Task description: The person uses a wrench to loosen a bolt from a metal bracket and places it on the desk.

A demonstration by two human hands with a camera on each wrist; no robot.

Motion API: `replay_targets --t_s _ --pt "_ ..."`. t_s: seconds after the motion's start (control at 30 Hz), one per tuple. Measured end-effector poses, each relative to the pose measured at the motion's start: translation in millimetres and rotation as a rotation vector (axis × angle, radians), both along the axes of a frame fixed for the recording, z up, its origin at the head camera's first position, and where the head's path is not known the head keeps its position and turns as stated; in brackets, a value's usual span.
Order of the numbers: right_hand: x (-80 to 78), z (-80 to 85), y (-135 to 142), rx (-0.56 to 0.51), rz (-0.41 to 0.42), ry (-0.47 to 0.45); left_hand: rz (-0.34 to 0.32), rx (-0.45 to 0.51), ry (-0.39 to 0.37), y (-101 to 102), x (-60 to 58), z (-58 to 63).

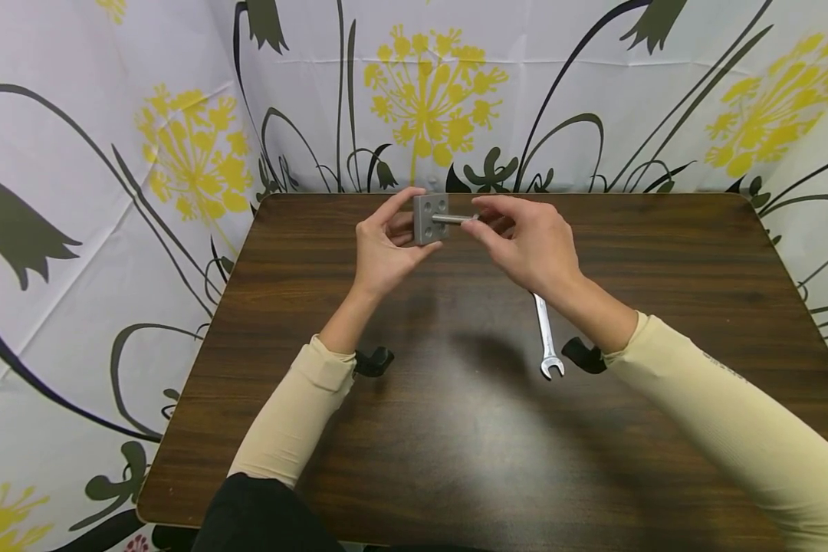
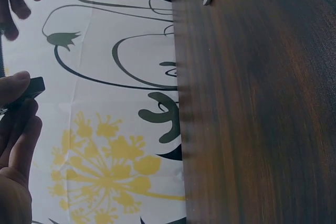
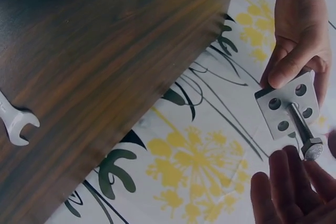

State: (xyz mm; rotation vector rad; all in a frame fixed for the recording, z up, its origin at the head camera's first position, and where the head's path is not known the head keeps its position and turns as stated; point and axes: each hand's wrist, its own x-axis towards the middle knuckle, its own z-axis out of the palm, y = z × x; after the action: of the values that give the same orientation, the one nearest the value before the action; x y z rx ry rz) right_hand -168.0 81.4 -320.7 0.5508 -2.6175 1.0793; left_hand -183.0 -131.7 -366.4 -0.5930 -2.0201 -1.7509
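My left hand grips a square grey metal plate by its edges, thumb on one side and fingers on the other. Several round holes pierce the plate. A hex bolt stands out of the plate's middle, its head towards my right hand. In the right wrist view, the right fingers lie spread beside the bolt head, and the thumb shows at the frame's edge, a small gap from it. The plate appears dark in the left wrist view, mostly covered by the left thumb.
A silver open-ended wrench lies on the dark wooden table below the right forearm. Behind the table's far edge hangs a white cloth with yellow flowers. Black wrist camera mounts stick out from both sleeves.
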Motion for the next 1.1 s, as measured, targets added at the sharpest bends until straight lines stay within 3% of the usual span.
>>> replay_targets --t_s 0.17,0.33,0.53,0.73,0.9,1.1 --pt "-0.4 0.0 -0.1 0.021 0.003 -0.016 0.007 -0.008 -0.006 0.5 5.9 7.7" --pt "0.0 0.3 0.2 0.005 0.02 0.007 0.017 0.001 -0.004 -0.8 6.3 7.3" --pt "-0.8 0.5 0.1 -0.017 0.005 -0.05 0.005 -0.002 0.003 0.1 5.5 7.5" --pt "-0.8 0.2 1.7 -0.014 0.044 0.021 0.006 -0.008 0.021 0.0 5.3 7.6" --pt "-2.0 1.8 -0.6 -0.047 0.022 -0.051 0.019 -0.001 0.018 -0.5 5.7 7.7" --pt "-2.0 -0.9 2.2 -0.066 0.088 -0.019 0.007 0.005 0.005 -1.2 6.1 6.3"
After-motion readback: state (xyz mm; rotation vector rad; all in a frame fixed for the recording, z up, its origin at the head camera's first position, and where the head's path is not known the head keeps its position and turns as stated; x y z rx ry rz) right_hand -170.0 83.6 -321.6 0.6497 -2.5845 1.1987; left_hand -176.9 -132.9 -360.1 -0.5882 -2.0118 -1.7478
